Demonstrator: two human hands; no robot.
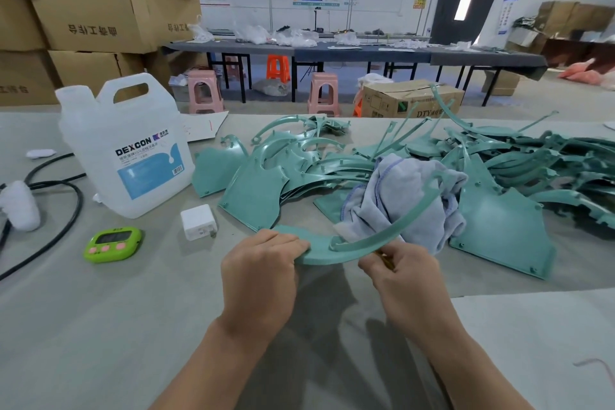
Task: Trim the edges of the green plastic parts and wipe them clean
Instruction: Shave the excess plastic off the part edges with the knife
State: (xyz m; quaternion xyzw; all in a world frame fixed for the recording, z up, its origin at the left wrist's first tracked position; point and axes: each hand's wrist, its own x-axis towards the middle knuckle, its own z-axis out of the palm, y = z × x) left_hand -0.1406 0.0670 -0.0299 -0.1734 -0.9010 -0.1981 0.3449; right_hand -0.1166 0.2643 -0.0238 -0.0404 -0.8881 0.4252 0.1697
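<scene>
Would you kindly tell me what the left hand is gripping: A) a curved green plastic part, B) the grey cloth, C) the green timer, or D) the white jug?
A: the left hand grips one end of the curved green plastic part; the right hand pinches a small yellowish tool.

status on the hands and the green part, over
Left hand grips curved green part. Right hand pinches a small tool at its edge. Grey cloth just behind, not blocking.
</scene>
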